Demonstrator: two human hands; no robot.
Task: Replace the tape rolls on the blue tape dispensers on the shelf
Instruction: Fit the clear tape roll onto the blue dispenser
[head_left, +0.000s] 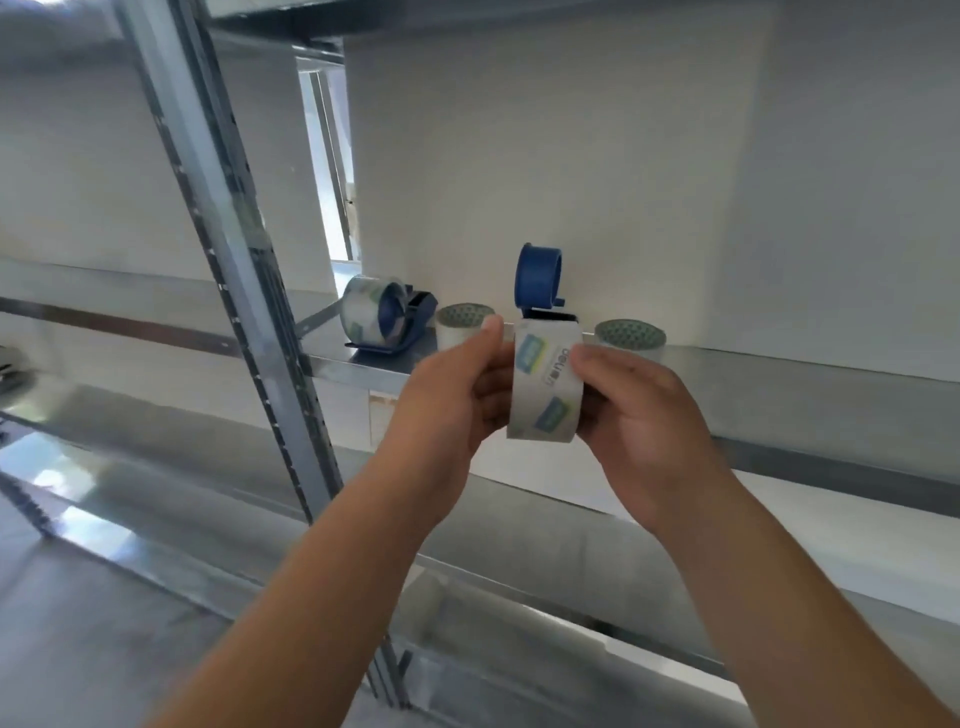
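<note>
I hold a clear tape roll (543, 382) with blue-green labels in front of the shelf, my left hand (449, 402) on its left side and my right hand (644, 410) on its right. Right behind it on the metal shelf (779, 374) stands a blue tape dispenser (540, 278) with a bare spool and no roll on it. Its base is hidden by the roll in my hands. To the left, a second blue dispenser (389, 319) carries a clear roll.
Two more tape rolls lie flat on the shelf, one (462, 322) behind my left thumb and another (631, 338) to the right of the empty dispenser. A grey slotted upright post (234, 249) rises at the left. Lower metal shelves (156, 457) run below.
</note>
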